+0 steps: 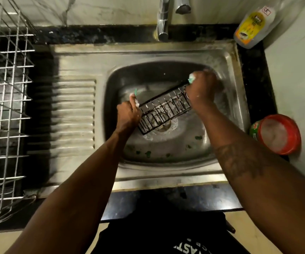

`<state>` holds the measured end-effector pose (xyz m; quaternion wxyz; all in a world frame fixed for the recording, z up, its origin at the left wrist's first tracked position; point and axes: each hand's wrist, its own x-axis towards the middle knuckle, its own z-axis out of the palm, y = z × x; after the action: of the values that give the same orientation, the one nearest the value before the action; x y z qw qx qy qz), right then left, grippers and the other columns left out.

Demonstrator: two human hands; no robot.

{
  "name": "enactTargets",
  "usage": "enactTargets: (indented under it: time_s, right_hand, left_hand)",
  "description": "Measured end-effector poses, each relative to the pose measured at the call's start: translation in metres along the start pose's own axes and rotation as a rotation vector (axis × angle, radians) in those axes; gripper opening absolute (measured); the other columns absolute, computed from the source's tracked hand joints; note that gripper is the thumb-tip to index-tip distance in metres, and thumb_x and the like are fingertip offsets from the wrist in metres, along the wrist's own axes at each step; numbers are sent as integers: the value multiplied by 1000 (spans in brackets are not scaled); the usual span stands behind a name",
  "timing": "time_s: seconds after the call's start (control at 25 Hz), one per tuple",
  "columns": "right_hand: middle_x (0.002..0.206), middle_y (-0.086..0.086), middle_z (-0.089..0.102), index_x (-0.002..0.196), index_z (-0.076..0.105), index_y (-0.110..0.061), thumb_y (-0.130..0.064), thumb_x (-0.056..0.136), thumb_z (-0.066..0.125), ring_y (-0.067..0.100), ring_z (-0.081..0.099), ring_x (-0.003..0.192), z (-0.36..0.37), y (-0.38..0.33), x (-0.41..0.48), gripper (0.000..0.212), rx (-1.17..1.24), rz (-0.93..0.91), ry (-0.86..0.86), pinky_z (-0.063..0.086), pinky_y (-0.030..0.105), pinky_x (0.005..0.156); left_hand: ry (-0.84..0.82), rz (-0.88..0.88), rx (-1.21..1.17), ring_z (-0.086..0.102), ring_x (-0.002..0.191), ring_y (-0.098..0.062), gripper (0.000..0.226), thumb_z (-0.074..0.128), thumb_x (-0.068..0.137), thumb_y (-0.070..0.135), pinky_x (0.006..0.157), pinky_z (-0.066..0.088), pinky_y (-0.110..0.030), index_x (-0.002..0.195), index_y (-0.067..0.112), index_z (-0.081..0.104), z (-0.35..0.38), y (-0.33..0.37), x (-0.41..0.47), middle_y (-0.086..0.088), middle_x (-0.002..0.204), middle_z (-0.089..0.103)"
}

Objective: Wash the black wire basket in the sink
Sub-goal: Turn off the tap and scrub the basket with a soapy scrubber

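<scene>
Over the sink [166, 52], the right hand [203, 87] is motion-blurred and hides the far end of the black wire basket [163, 109] and most of a green scrubber [192, 80]. Behind the sink, the tap [163, 19] and bottle [252, 24] are cut off by the top edge, and the bottle's label is unreadable.

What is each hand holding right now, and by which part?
The left hand grips the black wire basket by its left end. The right hand grips a green scrubber, mostly hidden in its fist, against the basket's far right corner.
</scene>
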<state>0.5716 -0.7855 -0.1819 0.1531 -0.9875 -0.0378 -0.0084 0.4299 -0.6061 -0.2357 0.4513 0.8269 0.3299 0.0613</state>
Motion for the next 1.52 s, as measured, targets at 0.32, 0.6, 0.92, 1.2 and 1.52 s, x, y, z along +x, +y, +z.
enactTargets:
  time_s: [0.32,0.6,0.92,1.2,1.52]
  right_hand:
    - [104,14,63,112,76,-15,-8,86,65,26,63,83,18,-80,-95,29,118,-589,-149,51,33,69]
    - [97,9,62,108,78,-9,0,85,60,15,55,73,28,-46,-76,31,225,-332,-34,47,23,58]
    - [93,16,71,107,75,0,6,80,64,29,66,82,27,-48,-130,29,289,-662,-136,58,38,76]
    - [81,10,69,98,79,-9,-4,86,61,26,62,68,39,-61,-126,22,368,-531,-102,53,35,56]
    - [87,7,67,95,79,-14,1,79,66,27,60,82,33,-30,-155,25,208,-909,-157,51,35,67]
  left_hand:
    - [-24,-177,-83,58,75,-25,55,38,106,44,67,42,-36,69,8,56,-15,-1,8,-14,77,61]
    - [-96,-111,-212,34,40,-6,60,36,109,38,48,29,-34,51,21,38,-6,-11,-2,12,40,40]
    - [-141,-78,-165,42,54,-8,56,37,108,40,53,35,-29,59,15,49,-12,-8,-3,-1,60,50]
    - [-167,-184,-164,50,61,-12,55,39,106,48,60,38,-32,63,16,52,-12,-9,4,0,67,57]
    - [-230,-231,-117,48,61,-21,59,43,101,55,57,36,-32,62,14,54,-4,-21,12,-4,61,55]
